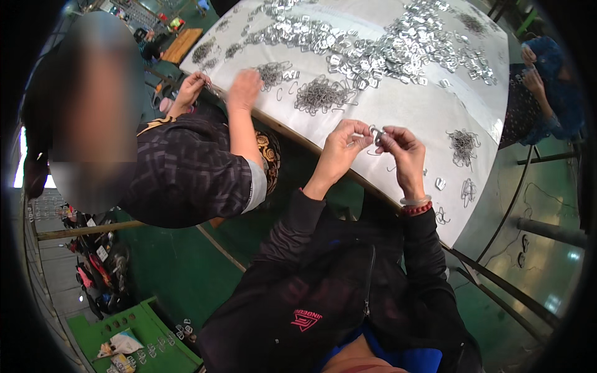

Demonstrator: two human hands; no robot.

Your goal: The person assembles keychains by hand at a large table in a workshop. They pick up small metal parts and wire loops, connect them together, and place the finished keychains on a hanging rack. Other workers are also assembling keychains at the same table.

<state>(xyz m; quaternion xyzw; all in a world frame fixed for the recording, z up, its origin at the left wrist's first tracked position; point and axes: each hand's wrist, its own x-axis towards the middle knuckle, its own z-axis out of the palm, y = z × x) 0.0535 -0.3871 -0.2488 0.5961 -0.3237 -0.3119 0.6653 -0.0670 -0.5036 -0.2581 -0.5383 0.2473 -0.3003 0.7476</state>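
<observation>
Over the near edge of the white-covered table (413,115), my two hands meet at a small shiny metal buckle (377,134). My left hand (339,152) pinches it from one side between thumb and fingertips. From the other side my right hand (407,155), with bracelets at its wrist, grips it the same way. A thin bent wire seems to hang below the fingers; whether it is joined to the buckle I cannot tell. A heap of wire hooks (320,94) lies beyond my left hand, and a smaller pile of wire hooks (462,147) is right of my right hand.
A broad heap of loose metal buckles (398,53) covers the table's far part. Close on my left, a person (186,161) works with both hands at the table edge. Another person (547,93) sits at the far right. A green table (93,329) stands lower left.
</observation>
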